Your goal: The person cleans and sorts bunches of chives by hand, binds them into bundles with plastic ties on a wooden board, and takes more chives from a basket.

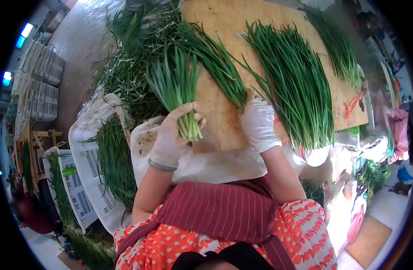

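My left hand (170, 135), in a whitish glove, is closed round the pale lower stems of a bunch of garlic chives (176, 81). Its green leaves fan upward and its stem ends point down towards me. My right hand (260, 123), also gloved, curls round the base of a thinner bunch of chives (226, 74) lying slanted on the wooden board (222, 130). The fingers are partly hidden under that hand. Just to its right lies a large pile of chives (296, 85), lengthwise on the board, stem ends towards me.
Loose leaves and trimmings (134, 76) heap up at the board's left. Another chive bundle (337, 49) lies at the far right, near red ties (352, 105). A white plastic crate (96, 157) holding greens stands at left, with stacked crates (40, 81) farther back.
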`<state>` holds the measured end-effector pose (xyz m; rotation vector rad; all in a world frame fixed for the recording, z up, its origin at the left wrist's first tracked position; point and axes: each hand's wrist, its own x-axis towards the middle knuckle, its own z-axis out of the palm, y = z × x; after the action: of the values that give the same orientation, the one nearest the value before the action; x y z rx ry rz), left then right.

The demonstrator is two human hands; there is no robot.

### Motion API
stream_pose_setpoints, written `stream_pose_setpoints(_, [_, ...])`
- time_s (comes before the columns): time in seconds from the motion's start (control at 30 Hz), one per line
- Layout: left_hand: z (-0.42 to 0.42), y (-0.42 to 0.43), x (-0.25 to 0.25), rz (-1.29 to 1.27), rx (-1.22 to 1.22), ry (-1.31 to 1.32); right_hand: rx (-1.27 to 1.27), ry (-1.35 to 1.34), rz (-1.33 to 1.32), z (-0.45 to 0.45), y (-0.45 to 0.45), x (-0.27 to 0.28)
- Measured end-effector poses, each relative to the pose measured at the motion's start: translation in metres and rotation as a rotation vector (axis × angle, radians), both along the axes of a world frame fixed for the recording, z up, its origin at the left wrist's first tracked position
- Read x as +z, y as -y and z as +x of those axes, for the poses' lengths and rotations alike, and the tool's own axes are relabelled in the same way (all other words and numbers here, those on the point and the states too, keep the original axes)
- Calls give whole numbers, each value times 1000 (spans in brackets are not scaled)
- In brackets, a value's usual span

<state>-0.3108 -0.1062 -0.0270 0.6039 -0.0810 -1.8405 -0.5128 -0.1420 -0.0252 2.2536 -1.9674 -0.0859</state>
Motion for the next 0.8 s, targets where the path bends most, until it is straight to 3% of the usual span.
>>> stream_pose_setpoints(0.1, [26, -2, 8, 97, 108, 55, -15, 212, 33, -2, 12, -8])
stream_pose_setpoints(0.23, [81, 8, 10, 94, 193, 96, 82, 280, 98, 7, 33, 18])
stream_pose_setpoints(0.3, [101, 14, 13, 68, 259, 217, 344, 568, 18, 19, 53, 28])
stream_pose_setpoints(0.33, [114, 18, 14, 64, 275, 218, 360, 570, 16, 28, 68, 34])
stream_pose_setpoints(0.4, [141, 26, 13, 73, 288, 442, 178, 951, 663, 49, 99, 43])
stream_pose_setpoints(0.43, [149, 31, 16, 154, 292, 504, 190, 948, 671, 57, 106, 42])
stream_pose_setpoints(0.5, [176, 36, 18, 129, 337, 558, 37, 1256, 977, 75, 125, 44])
stream_pose_setpoints(0.53, [186, 41, 20, 108, 369, 608, 52, 1256, 976, 84, 139, 44])
stream_pose_setpoints(0.57, [188, 43, 17, 180, 279, 821, 38, 1170, 954, 89, 146, 37])
stream_pose_setpoints(0.6, [196, 31, 13, 202, 283, 820, 22, 1088, 936, 96, 142, 38])
stream_pose_setpoints(0.67, [222, 40, 16, 149, 203, 572, 89, 1225, 957, 101, 148, 54])
stream_pose_setpoints(0.73, [217, 30, 21, 178, 217, 641, 102, 1347, 1061, 97, 147, 50])
stream_pose_setpoints(0.77, [214, 29, 24, 220, 183, 670, 82, 1189, 976, 97, 156, 34])
stream_pose_setpoints(0.8, [212, 38, 31, 234, 155, 706, 93, 1194, 960, 96, 151, 47])
